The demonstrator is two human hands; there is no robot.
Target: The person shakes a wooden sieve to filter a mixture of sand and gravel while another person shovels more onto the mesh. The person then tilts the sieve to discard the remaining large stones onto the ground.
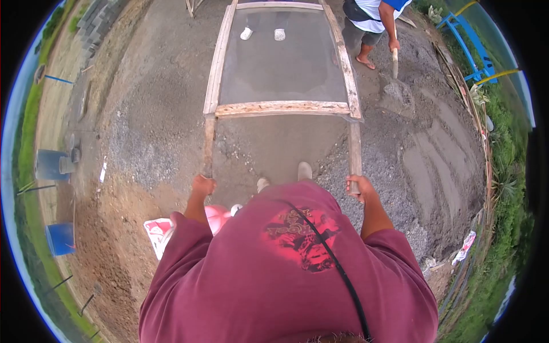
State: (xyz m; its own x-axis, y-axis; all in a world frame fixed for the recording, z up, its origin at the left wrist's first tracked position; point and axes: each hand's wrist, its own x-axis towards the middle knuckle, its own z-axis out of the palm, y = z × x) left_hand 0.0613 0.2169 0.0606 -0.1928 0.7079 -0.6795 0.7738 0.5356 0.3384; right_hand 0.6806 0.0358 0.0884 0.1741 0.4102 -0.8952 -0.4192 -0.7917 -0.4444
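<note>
A wooden frame (283, 108) with fine mesh (280, 68) stretched across it extends in front of me, and two handles stick out toward my body. My left hand (203, 184) is wrapped round the end of the left handle (209, 146). Round the right handle (355, 150), my right hand (359, 187) is closed in the same way. Through the mesh, a pair of light shoes (279, 35) shows near the far end. Grey ground lies under the frame.
At the upper right a person (370, 43) holds a shovel (395, 63) beside a wet grey pile (440, 154). Blue containers (60, 239) stand at the left. Grey blocks (97, 26) are stacked upper left. A red and white sack (158, 233) lies by my left arm.
</note>
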